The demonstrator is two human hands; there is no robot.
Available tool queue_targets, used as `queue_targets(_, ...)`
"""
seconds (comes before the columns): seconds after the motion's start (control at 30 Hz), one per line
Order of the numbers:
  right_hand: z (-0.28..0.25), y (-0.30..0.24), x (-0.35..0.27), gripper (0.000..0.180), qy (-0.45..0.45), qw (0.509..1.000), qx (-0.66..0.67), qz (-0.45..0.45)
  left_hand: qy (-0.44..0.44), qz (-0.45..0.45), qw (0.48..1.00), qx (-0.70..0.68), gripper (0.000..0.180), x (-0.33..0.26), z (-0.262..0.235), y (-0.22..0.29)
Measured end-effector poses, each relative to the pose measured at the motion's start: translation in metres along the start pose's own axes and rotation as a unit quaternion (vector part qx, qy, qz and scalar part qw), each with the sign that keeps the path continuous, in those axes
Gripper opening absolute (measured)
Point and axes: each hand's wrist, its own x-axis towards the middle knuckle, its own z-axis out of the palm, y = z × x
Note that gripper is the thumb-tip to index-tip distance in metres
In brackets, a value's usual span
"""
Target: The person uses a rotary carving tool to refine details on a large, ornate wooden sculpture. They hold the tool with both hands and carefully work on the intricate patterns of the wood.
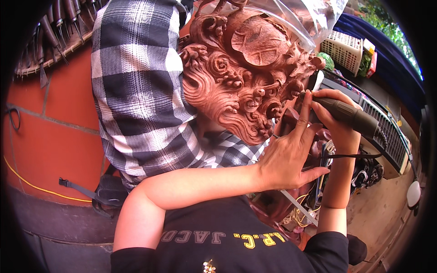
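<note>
A reddish-brown wood carving [216, 102], covered in curls, waves and leaf shapes, rests by my plaid-covered legs. My right hand [337, 129] is wrapped round a dark rotary carving tool [349, 113], its front end pointing at the carving's right edge. A thin black cord trails from the tool's back end. My left hand [287, 157] is open beside the carving's lower right edge, thumb spread wide. Its outstretched index finger reaches up to the tool's front end, where the fingertips of both hands nearly meet. The tool's bit is hidden there.
A woven tray [75, 45] of wood-handled chisels sits at the upper left on red tiles. Clear plastic sheeting [300, 20] drapes behind the carving. A cream basket [343, 52] and a grilled appliance [387, 129] stand at right. A yellow cord [43, 190] and black strap bag [109, 193] lie left.
</note>
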Motion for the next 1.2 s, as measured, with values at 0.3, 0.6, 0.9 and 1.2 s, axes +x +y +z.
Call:
queue_targets(0.3, 0.014, -0.018, 0.005, 0.019, 0.057, 0.993, -0.081, -0.069, 0.034, 0.024, 0.999, 0.017, 0.088, 0.005, -0.007, -0.005)
queue_targets(0.6, 0.007, -0.002, -0.007, 0.019, 0.054, 0.998, -0.012, -0.04, 0.011, 0.043, 0.997, 0.07, 0.095, 0.0, -0.002, -0.004)
queue_targets(0.9, 0.009, 0.015, -0.003, 0.021, 0.096, 0.981, 0.165, 0.046, -0.015, 0.046, 0.996, 0.071, 0.089, 0.022, -0.013, -0.003)
queue_targets(1.2, 0.008, 0.024, 0.008, 0.02, 0.093, 0.961, 0.245, 0.092, -0.034, 0.031, 0.992, 0.115, 0.088, 0.036, -0.018, -0.002)
